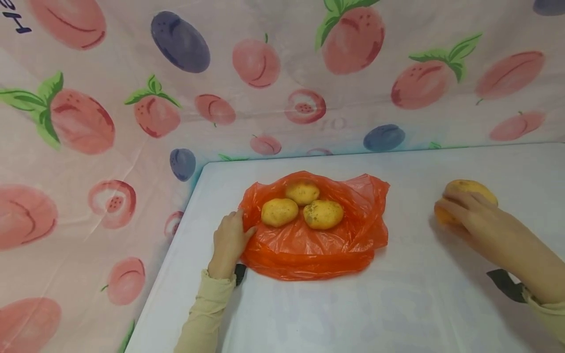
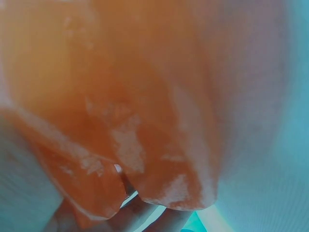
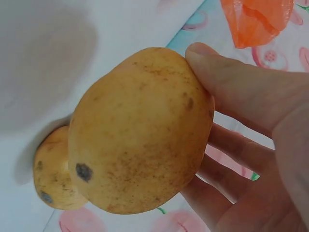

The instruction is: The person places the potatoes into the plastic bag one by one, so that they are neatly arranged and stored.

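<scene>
Three potatoes (image 1: 324, 215) in one orange bag (image 1: 309, 267), left hand (image 1: 229, 239) pinching its left edge; rightward, two more potatoes (image 1: 472, 186), right hand (image 1: 480, 223) gripping one

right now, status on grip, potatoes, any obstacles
Right grip holds one potato, another close by. Left grip holds orange plastic bag. Three potatoes inside. Nothing visibly blocking.
</scene>
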Demonstrator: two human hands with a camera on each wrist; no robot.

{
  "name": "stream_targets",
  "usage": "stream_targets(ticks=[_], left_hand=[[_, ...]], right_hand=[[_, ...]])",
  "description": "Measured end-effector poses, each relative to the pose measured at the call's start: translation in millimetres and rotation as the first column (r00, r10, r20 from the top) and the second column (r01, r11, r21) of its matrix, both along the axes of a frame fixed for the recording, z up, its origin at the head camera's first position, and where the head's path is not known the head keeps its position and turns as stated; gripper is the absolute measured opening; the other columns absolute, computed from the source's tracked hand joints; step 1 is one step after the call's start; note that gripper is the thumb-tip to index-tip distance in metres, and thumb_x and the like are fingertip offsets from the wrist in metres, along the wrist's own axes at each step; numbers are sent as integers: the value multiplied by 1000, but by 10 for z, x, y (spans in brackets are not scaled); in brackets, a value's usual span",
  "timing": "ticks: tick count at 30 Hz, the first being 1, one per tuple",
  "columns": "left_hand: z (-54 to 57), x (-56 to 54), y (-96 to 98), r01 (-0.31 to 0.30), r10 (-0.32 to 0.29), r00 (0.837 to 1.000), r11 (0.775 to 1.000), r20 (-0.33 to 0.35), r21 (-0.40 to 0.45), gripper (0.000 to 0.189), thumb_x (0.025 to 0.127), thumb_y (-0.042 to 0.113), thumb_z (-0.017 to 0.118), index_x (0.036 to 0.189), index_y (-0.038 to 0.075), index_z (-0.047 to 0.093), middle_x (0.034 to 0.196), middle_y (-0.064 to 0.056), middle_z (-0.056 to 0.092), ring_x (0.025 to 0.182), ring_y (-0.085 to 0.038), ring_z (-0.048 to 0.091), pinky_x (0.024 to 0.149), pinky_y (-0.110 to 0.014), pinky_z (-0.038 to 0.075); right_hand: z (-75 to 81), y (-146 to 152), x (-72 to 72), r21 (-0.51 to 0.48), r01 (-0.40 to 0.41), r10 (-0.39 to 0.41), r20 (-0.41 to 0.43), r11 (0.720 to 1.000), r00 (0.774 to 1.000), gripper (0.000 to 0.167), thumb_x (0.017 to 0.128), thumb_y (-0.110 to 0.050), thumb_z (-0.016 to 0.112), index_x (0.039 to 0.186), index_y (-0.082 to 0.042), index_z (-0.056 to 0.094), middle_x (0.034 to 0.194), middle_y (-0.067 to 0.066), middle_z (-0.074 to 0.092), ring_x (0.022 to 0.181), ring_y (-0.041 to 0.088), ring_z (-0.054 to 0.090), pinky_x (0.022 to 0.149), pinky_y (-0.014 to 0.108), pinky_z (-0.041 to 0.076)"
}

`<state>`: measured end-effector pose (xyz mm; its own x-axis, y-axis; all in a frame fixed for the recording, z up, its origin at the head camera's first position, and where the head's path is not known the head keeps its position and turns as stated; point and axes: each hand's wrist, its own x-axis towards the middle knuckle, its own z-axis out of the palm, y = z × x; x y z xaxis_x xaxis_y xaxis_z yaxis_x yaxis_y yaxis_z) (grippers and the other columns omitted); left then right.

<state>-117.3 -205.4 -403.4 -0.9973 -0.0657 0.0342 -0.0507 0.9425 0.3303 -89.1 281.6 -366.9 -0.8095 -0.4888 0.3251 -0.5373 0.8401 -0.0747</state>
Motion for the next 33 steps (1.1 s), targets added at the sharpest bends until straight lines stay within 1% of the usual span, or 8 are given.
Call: stream_targets(ticks=[12, 15, 16, 18, 20, 23, 27, 33], left_hand=[[-3, -15, 0, 1, -1, 1000, 1000, 16, -4, 48, 86, 25, 79, 122, 0, 59, 95, -14, 63, 87, -30, 57, 77, -45, 57], [-13, -23, 8, -6, 6, 1000, 1000, 27, -2, 48, 86, 25, 79, 123, 0, 59, 95, -14, 63, 87, -30, 56, 77, -45, 57], [-16, -23, 8, -7, 7, 1000, 1000, 26, -3, 48, 86, 25, 79, 123, 0, 59, 95, -14, 62, 87, -30, 56, 76, -45, 57], [-14, -20, 8, -9, 10, 1000, 1000, 26, -4, 48, 87, 25, 78, 123, 0, 59, 95, -14, 63, 87, -30, 56, 77, -45, 57], [-8, -13, 8, -9, 9, 1000, 1000, 25, -5, 48, 86, 25, 79, 123, 0, 59, 95, -14, 63, 87, -30, 56, 77, -45, 57], [0, -6, 8, -6, 6, 1000, 1000, 24, -6, 49, 86, 26, 79, 123, 0, 59, 95, -14, 63, 87, -30, 56, 77, -46, 57], [5, -6, 10, 1, -1, 1000, 1000, 24, -4, 49, 86, 26, 79, 122, -1, 59, 95, -15, 63, 87, -31, 57, 77, -46, 57], [5, -11, 9, -4, 4, 1000, 1000, 26, -8, 49, 86, 26, 79, 123, 0, 59, 96, -15, 63, 88, -31, 57, 76, -47, 56]], right_hand=[[84, -150, -52, -84, -79, 74, -57, 993, 996, 55, 61, 3, 88, 111, 2, 66, 115, 25, 60, 107, 44, 51, 85, 61, 49], [115, -195, -64, -88, -68, 64, -52, 994, 997, 54, 63, 0, 88, 112, 1, 66, 116, 25, 61, 107, 45, 52, 87, 62, 47], [127, -212, -68, -92, -70, 65, -53, 993, 996, 54, 64, -1, 88, 113, 1, 66, 116, 25, 61, 106, 45, 53, 87, 62, 47], [153, -244, -77, -91, -70, 65, -55, 993, 996, 45, 76, -13, 84, 115, 0, 66, 119, 25, 60, 108, 44, 54, 88, 62, 47], [187, -280, -81, -95, -69, 65, -52, 993, 997, 43, 79, -17, 80, 116, -2, 65, 121, 25, 60, 109, 44, 54, 89, 64, 47], [240, -333, -85, -104, -67, 62, -50, 992, 997, 44, 79, -18, 80, 117, -3, 65, 123, 25, 59, 112, 44, 55, 90, 65, 47], [309, -409, -88, -116, -61, 55, -49, 991, 997, 52, 68, -6, 89, 115, -4, 66, 122, 24, 61, 113, 44, 56, 92, 65, 47], [394, -483, -89, -130, -76, 67, -73, 989, 995, 55, 66, -6, 89, 116, -5, 65, 123, 23, 60, 116, 42, 55, 88, 64, 49]])
